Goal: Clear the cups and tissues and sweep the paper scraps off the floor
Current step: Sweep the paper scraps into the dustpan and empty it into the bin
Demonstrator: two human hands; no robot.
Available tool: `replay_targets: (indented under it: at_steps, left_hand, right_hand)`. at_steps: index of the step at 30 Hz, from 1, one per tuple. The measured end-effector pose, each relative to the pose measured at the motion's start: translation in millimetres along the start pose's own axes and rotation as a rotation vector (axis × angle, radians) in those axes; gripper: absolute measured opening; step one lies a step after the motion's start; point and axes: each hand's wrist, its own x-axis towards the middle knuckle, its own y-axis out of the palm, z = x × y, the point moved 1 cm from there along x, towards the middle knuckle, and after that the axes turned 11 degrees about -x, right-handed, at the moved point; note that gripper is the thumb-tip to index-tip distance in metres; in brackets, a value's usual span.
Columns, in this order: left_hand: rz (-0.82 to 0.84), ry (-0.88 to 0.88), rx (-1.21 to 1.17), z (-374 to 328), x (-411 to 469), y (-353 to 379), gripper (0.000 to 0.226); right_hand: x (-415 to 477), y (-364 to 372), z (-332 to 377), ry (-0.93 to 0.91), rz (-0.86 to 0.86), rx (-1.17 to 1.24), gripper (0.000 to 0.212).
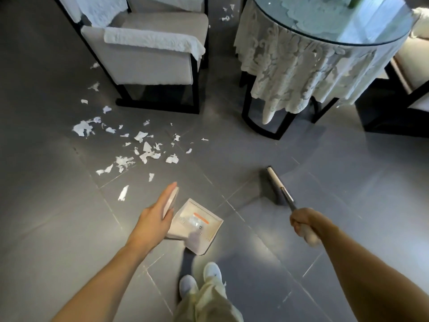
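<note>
White paper scraps lie scattered on the grey tiled floor in front of the armchair, with a few more paper scraps between the chair and the table. My left hand holds the handle of a white dustpan, which hangs just above the floor near my feet. My right hand is closed round the handle of a broom. Its dark head rests on the floor to the right of the scraps. No cups or tissues show.
A grey armchair with white lace covers stands at the upper left. A round glass-topped table with a lace cloth stands at the upper right on a dark frame. Another chair is at the right edge. My shoes are at the bottom centre.
</note>
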Motion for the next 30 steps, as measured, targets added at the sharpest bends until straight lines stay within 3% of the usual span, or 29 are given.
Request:
replay_targets:
  at_steps: [3,7,11,14,18,24,27,30]
  left_hand:
    - [-0.017,-0.036,0.022,1.8,16.4,-4.5,0.067]
    - [-0.023,-0.044,0.022,1.0,30.7,-5.4,0.066]
    - [0.007,-0.034,-0.019,-1.4,31.4,-5.3,0.066]
    - [0.053,-0.018,-0.053,-2.3,29.3,-6.4,0.064]
    - [0.103,0.043,-0.087,-0.2,33.4,-12.3,0.062]
    - [0.23,0.114,-0.163,26.1,10.6,-43.5,0.063]
    - [0.279,0.172,-0.121,44.9,-2.0,-74.3,0.063]
    - [0.249,0.185,-0.12,62.2,-16.0,-109.5,0.063]
  right_hand:
    - [-0.3,13.4,11.3,-0.007,0.114,0.095,0.039]
    - [-23.8,46.4,53.3,-0.227,0.339,0.375,0.043]
    - [-62.1,91.8,98.1,-0.362,0.512,0.562,0.002]
    - [-74.2,126.3,109.9,-0.175,0.429,0.49,0.015]
    - [-92.0,151.8,108.7,-0.109,0.299,0.407,0.039]
    - [-130.2,184.7,93.5,0.03,0.193,0.626,0.053]
    - [-153.2,202.5,80.6,0.097,0.118,0.658,0.046]
    - [-176.7,220.3,69.1,0.163,0.065,0.676,0.022]
